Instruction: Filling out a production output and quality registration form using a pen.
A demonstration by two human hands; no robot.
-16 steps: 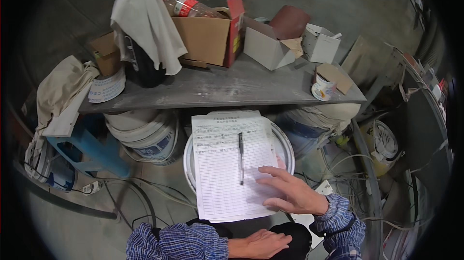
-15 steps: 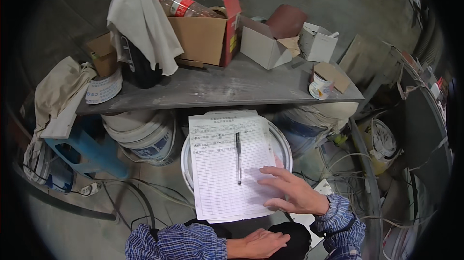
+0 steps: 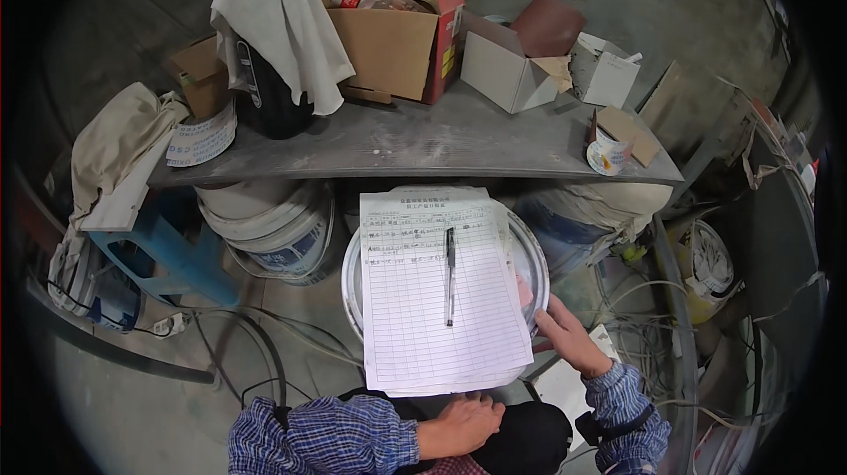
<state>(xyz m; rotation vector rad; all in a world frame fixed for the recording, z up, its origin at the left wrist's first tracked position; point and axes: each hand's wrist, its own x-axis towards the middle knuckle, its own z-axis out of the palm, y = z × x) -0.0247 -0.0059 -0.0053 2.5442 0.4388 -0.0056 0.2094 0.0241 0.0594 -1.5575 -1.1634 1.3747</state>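
A stack of lined paper forms [image 3: 441,325], handwritten near the top, lies over a round white-rimmed bucket top [image 3: 353,299]. A black-capped clear pen [image 3: 451,281] rests lengthwise on the top sheet. My right hand [image 3: 572,340] is at the bucket's right rim, thumb and fingers closed around its edge; part of the fingers is hidden. Below the papers my left hand [image 3: 463,425] rests on my lap, its fingers curled loosely together with nothing visible in them.
Behind stands a grey bench [image 3: 397,153] with a cloth-draped black object [image 3: 269,100], cardboard box [image 3: 384,52], white boxes [image 3: 503,69] and small cup [image 3: 607,154]. Buckets [image 3: 291,237] sit beneath. A blue stool [image 3: 172,250] is left; cables [image 3: 648,334] tangle at right.
My right hand has moved from above the papers to the bucket's right rim and closed there. My left hand has shifted slightly left and up. The view has shifted a little.
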